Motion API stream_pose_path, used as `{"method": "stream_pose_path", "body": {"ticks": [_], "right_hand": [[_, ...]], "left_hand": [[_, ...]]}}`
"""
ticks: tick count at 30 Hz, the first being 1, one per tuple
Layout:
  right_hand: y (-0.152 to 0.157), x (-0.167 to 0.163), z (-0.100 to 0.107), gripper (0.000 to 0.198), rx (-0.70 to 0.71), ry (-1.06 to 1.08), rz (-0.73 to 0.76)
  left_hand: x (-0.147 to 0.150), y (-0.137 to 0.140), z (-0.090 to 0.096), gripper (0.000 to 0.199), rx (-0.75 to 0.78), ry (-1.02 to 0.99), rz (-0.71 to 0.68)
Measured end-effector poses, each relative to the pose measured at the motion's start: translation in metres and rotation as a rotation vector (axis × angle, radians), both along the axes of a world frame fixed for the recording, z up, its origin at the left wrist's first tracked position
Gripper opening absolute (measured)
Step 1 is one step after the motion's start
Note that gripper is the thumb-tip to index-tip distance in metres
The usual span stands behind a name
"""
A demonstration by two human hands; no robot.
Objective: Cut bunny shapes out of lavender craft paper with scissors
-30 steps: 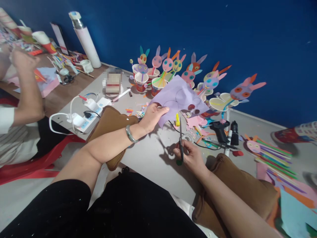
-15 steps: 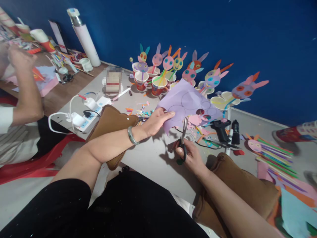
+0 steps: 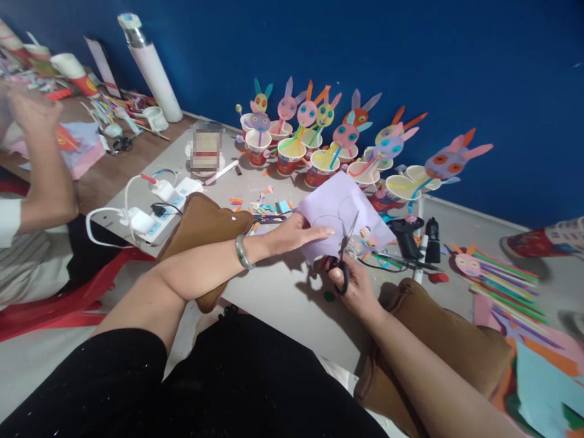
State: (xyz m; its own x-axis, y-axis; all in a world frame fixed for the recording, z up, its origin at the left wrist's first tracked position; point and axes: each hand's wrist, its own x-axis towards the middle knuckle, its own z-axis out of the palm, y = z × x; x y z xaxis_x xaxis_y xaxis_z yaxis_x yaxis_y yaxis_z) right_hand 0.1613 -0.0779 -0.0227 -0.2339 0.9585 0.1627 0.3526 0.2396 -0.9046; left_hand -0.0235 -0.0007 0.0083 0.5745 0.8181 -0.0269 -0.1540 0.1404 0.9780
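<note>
My left hand (image 3: 292, 236) pinches the lower left edge of a sheet of purple paper (image 3: 326, 204), thumb on top. Circles are drawn on the sheet, and holes show on its right side. Black-handled scissors (image 3: 341, 267) are gripped in my right hand (image 3: 353, 289), blades pointing up at the paper's lower edge. Whether the blades are cutting into it, I cannot tell. Behind the sheet stand several paper cups (image 3: 291, 159) with paper rabbit heads (image 3: 307, 114) on straws.
Brown cushions (image 3: 201, 237) lie under my arms. A black glue gun (image 3: 406, 237) and paper scraps are near the sheet. At left are a power strip (image 3: 171, 210), a white thermos (image 3: 155, 76) and another person's arm (image 3: 45, 152). Colored straws (image 3: 511, 283) lie at right.
The purple paper has come lower and tilted, uncovering cups behind it. My right hand's scissors now overlap the sheet. My left hand has shifted slightly right and down with the paper.
</note>
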Motion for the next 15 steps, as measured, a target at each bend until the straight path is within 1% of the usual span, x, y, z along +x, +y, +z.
{"method": "stream_pose_path", "body": {"ticks": [3, 5, 9, 15], "right_hand": [[0.0, 0.0, 0.0, 0.059, 0.009, -0.017, -0.014], [0.0, 0.0, 0.0, 0.058, 0.016, -0.013, -0.011], [0.001, -0.002, 0.001, 0.054, 0.018, 0.018, 0.031], [0.002, -0.003, 0.003, 0.055, 0.02, 0.008, 0.055]], "left_hand": [[-0.002, -0.002, 0.002, 0.037, -0.088, 0.125, -0.03], [-0.003, -0.003, 0.004, 0.041, -0.13, 0.157, -0.028], [-0.003, -0.003, 0.007, 0.047, -0.16, 0.148, 0.007], [-0.003, -0.005, 0.012, 0.047, -0.15, 0.148, -0.01]]}}
